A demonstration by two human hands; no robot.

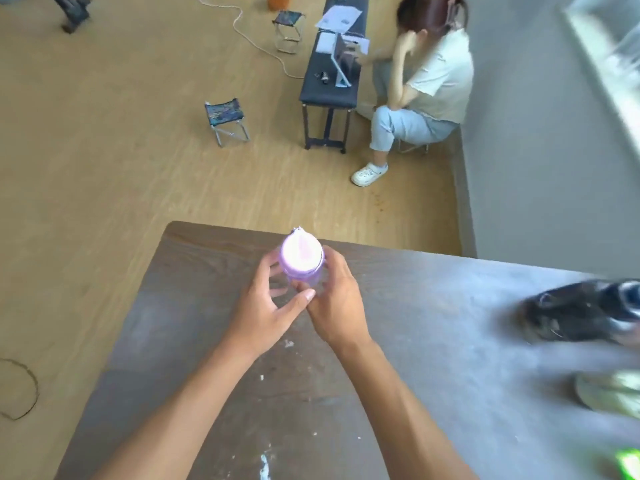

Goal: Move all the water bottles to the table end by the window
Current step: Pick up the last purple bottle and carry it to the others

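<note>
A purple water bottle (302, 263) with a pale lid stands upright near the far end of the grey-brown table (433, 306). My left hand (263, 306) wraps its left side, thumb across the front. My right hand (337, 303) cups its right side. Both hands touch the bottle. At the table's right edge lies a dark bottle (585, 310), blurred by motion. Below it sits a pale green bottle (609, 393), also blurred. A bright green thing (628, 464) shows at the bottom right corner; I cannot tell what it is.
Beyond the table a person (422, 84) sits by a low dark bench (332, 67) with papers and a device. Two small folding stools (227, 121) (287, 29) stand on the wooden floor. A grey wall (540, 133) and window ledge (602, 64) run along the right.
</note>
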